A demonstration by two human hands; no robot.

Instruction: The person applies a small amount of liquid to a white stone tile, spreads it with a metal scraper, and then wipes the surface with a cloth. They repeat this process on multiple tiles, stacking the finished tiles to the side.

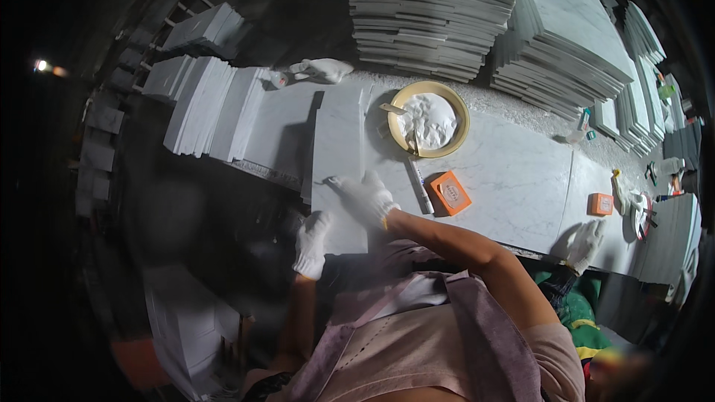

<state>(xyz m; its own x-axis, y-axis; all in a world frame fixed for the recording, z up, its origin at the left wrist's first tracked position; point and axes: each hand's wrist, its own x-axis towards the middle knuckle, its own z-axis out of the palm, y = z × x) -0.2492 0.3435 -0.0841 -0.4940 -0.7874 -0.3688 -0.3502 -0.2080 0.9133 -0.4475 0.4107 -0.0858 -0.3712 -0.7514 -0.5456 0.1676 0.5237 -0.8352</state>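
Frame centre | your left hand (311, 244) at slab (339, 138) edge, right hand (370, 199) atop, grips unclear | probably heavy, brittle; hold long edges

Far off, ahead and left of the left hand (311, 244), two small lights (40, 65) shine in the dark. A long, pale table (514, 171) is right of that hand.

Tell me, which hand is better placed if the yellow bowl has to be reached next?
Probably the right hand: it is over the pale slab and nearer the yellow bowl. The left hand is at the slab's left edge, farther from the bowl.
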